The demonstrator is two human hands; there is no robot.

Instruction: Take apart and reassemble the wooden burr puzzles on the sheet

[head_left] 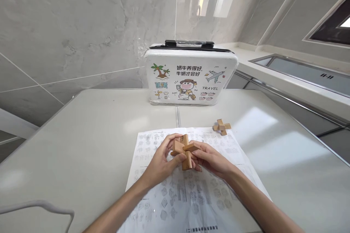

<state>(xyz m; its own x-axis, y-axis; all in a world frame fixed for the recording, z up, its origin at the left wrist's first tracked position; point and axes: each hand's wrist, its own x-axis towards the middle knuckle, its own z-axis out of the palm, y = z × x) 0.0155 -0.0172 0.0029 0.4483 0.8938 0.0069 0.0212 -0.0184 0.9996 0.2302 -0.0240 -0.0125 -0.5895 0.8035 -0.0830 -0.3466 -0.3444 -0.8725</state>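
- Wooden puzzle: over the printed sheet, gripped by my left hand and right hand.
- White table under the sheet; grey tiled wall beyond it.
- Second puzzle: at the sheet's far right corner.
- White case beyond the sheet: I read "TRAVEL" and "奶牛养得好,牛奶才会好".

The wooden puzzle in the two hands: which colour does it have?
The wooden puzzle is light brown, with small dark marks; the head view shows it.

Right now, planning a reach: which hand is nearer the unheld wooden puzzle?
Right: the right hand is short of the unheld wooden puzzle, to its left; the left hand is farther left.
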